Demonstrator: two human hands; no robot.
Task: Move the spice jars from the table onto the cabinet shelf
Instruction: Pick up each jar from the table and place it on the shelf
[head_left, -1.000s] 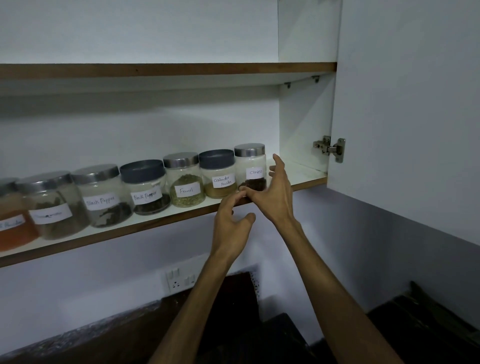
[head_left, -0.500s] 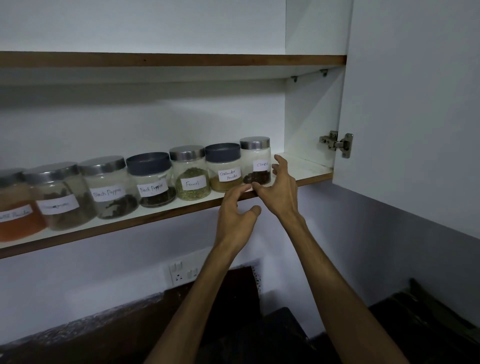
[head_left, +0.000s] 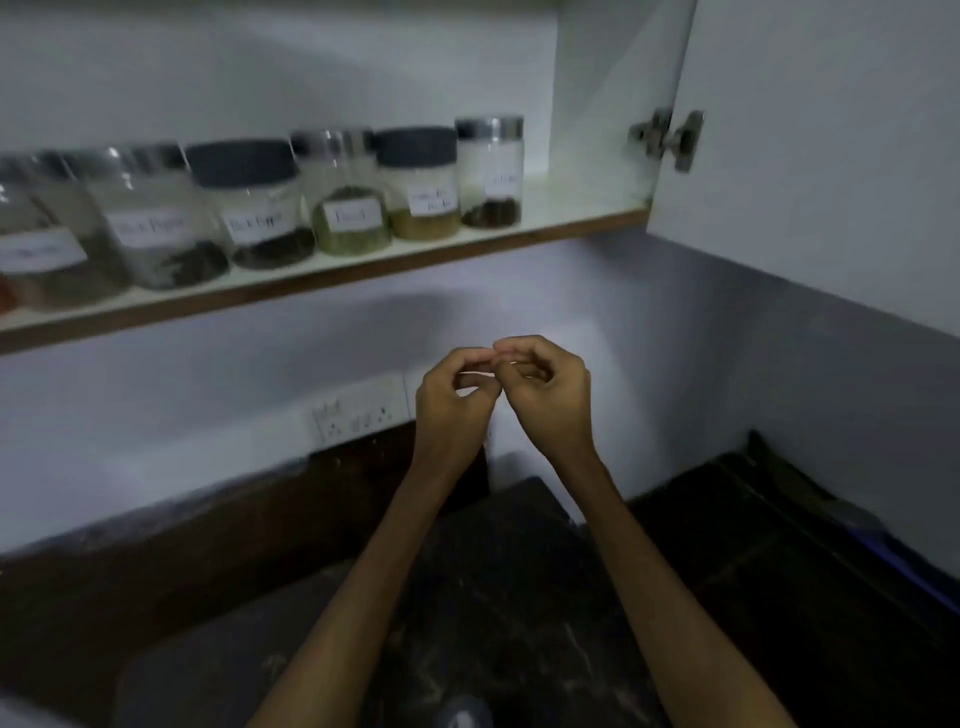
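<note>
A: What differs from half a second ago?

B: Both hands have dropped away from the cabinet shelf (head_left: 332, 278). Earlier the right hand (head_left: 553, 397) touched the end jar; now it hangs well below the shelf edge, and the left hand (head_left: 452, 402) sits just beside it. View has tilted down too, and it is blurry.

A: Hand state?

B: Both loosely curled, fingertips of the two meeting in front of the wall (head_left: 675, 364). Neither hand holds anything.

A: Jars?

B: Spice jars (head_left: 353, 208) stand upright in a row on the shelf, above and left of the hands, well apart from them. The rightmost one, a silver-lidded jar (head_left: 491, 174) with dark contents, stands nearest the hands. Next to it a dark-lidded jar (head_left: 421, 187) with tan powder. Labels too blurred to read.

A: Surroundings?

B: White cabinet interior, open cabinet door (head_left: 831, 156) right of the shelf with a metal hinge (head_left: 667, 137). Below the shelf a pale wall with a socket plate (head_left: 358, 413), then a dark countertop (head_left: 493, 597) under the forearms.
</note>
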